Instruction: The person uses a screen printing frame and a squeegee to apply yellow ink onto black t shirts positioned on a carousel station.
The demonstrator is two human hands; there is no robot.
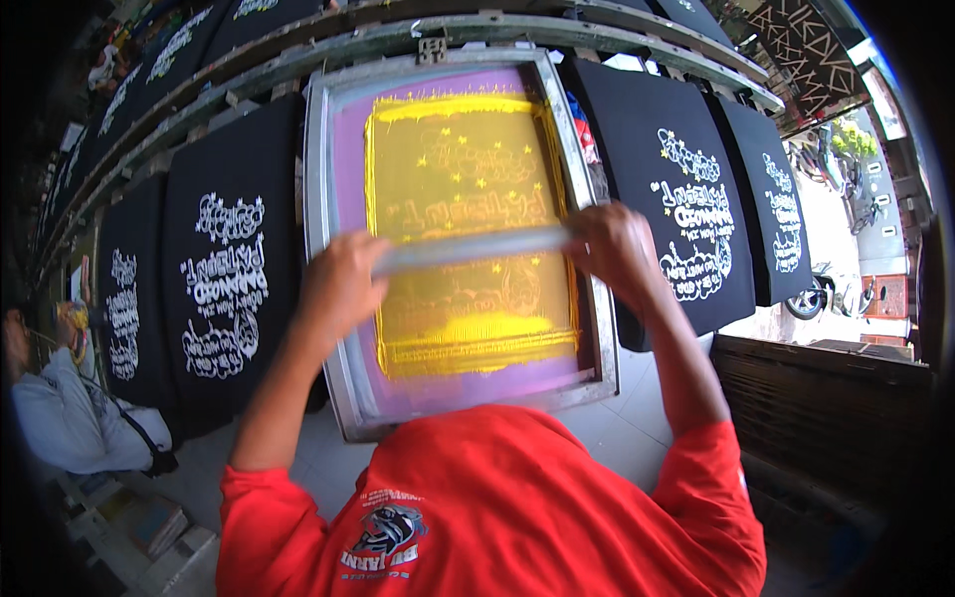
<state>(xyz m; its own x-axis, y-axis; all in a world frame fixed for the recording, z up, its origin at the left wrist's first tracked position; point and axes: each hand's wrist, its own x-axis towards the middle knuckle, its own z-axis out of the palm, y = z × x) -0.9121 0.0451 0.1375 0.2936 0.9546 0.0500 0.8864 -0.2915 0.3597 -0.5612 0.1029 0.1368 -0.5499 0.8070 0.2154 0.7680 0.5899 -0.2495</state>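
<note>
Grasping a grey bar [477, 248] at its two ends, the left hand [343, 286] and the right hand [614, 242] hold it crosswise, fingers curled around it on both sides. The bar lies across the middle of a screen [468, 194], tilted slightly, its right end a little farther from the body. A silver metal frame [318, 179] surrounds the screen, which has a purple border. Yellow ink [487, 326] coats its middle, thickest in bands near the far and near edges. White lettering marks the black cloth panels on both sides, one [224, 164] to the left and another [637, 109] to the right. A motorcycle [826, 295] stands outside at far right; a co-worker's pale sleeve [70, 418] shows at far left.
</note>
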